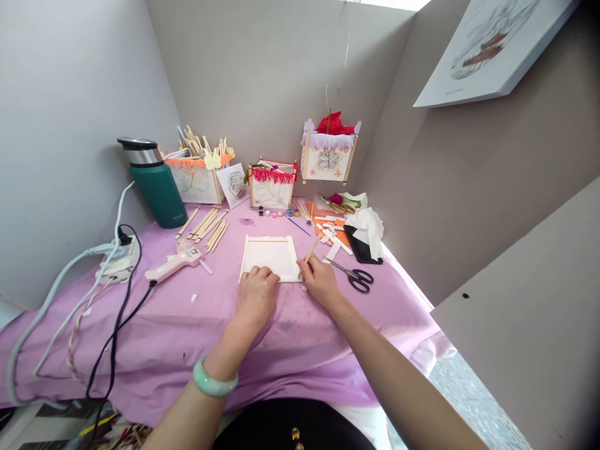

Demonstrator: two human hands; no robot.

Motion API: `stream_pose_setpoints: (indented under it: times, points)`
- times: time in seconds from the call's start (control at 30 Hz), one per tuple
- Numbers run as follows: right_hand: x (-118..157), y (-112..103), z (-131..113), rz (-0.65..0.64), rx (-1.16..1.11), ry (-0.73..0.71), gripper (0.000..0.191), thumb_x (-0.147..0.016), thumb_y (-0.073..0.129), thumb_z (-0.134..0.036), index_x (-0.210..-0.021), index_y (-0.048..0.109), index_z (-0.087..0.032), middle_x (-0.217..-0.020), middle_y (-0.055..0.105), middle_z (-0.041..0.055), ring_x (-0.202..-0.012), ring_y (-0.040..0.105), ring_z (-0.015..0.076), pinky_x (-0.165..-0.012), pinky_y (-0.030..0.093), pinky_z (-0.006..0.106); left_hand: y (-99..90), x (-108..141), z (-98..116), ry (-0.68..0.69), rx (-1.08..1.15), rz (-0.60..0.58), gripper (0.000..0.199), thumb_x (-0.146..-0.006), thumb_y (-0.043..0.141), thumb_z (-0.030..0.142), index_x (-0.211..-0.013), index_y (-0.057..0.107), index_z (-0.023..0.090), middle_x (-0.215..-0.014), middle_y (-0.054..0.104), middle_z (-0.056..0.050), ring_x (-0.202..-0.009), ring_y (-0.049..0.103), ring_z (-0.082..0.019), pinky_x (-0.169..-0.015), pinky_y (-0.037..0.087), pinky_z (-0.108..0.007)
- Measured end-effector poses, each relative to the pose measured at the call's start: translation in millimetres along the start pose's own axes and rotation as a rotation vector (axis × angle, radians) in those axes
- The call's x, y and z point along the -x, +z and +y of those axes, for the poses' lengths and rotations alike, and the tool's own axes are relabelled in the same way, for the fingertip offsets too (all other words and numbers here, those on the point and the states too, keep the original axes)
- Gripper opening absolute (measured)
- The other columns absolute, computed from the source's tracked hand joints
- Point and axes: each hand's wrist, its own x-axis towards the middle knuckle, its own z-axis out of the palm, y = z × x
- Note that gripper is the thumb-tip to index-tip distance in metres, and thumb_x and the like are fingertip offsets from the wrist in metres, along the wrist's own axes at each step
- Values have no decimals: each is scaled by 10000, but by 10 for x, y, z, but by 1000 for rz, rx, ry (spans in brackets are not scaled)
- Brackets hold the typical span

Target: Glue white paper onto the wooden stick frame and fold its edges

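A white paper panel framed with thin wooden sticks (269, 255) lies flat on the purple tablecloth (187, 325). My left hand (255, 294) rests with curled fingers on the panel's near edge. My right hand (319, 279) pinches a thin wooden stick (310, 253) at the panel's near right corner; the stick slants up and to the right. A green bangle (213, 382) sits on my left wrist.
A pink glue gun (174, 264) lies left of the panel, its cord running to a power strip (117, 261). Black scissors (355, 275) lie right of my right hand. Loose sticks (209, 226), a green thermos (157, 184), paper lanterns (272, 185) and tissue (368, 228) stand behind.
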Motion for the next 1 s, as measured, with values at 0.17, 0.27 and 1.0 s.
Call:
stream_pose_setpoints:
  times: [0.17, 0.27, 1.0]
  points:
    - [-9, 15, 10, -10, 37, -5, 329, -959, 369, -383, -740, 542, -208, -636, 646, 13, -598, 612, 138, -584, 363, 214, -3, 3, 1, -2, 0, 3, 222, -904, 479, 199, -910, 699, 231, -930, 659, -42, -905, 535, -231, -738, 368, -372]
    - [-12, 21, 15, -16, 68, -2, 319, -953, 386, -379, -742, 552, -205, -624, 646, 17, -593, 613, 145, -572, 352, 220, -3, 1, 1, -1, 1, -3, 222, -903, 480, 198, -909, 700, 227, -934, 659, -46, -910, 535, -233, -740, 370, -373]
    - [-15, 10, 17, -56, 157, 0, 328, -979, 361, -350, -795, 587, -200, -679, 681, 21, -650, 644, 139, -608, 370, 209, 18, 0, -4, -4, 10, 0, 230, -898, 473, 184, -918, 700, 221, -946, 658, -54, -919, 534, -232, -746, 381, -372]
